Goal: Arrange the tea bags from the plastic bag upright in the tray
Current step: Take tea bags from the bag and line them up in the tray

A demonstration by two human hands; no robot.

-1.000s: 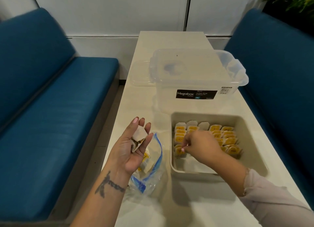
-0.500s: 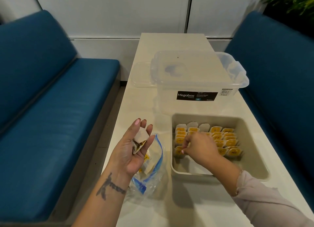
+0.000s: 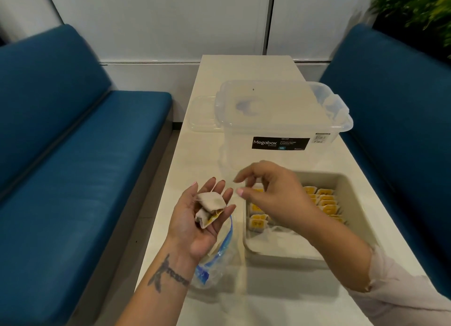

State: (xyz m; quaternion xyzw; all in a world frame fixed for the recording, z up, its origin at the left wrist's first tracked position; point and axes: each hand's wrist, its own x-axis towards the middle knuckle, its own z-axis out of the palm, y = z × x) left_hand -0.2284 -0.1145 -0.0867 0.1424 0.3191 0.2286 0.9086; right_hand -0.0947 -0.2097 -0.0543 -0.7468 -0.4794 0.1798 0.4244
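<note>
Tea bags (image 3: 325, 204) stand upright in the beige tray (image 3: 353, 218), right of the crumpled plastic bag (image 3: 214, 264). The left hand (image 3: 197, 223) cradles loose tea bags (image 3: 210, 207) palm-up; the right hand (image 3: 273, 191) hovers with fingers parted, empty.

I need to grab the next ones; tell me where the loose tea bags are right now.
In the head view, the loose tea bags lie in the upturned palm of the left hand, above the plastic bag and left of the tray.
</note>
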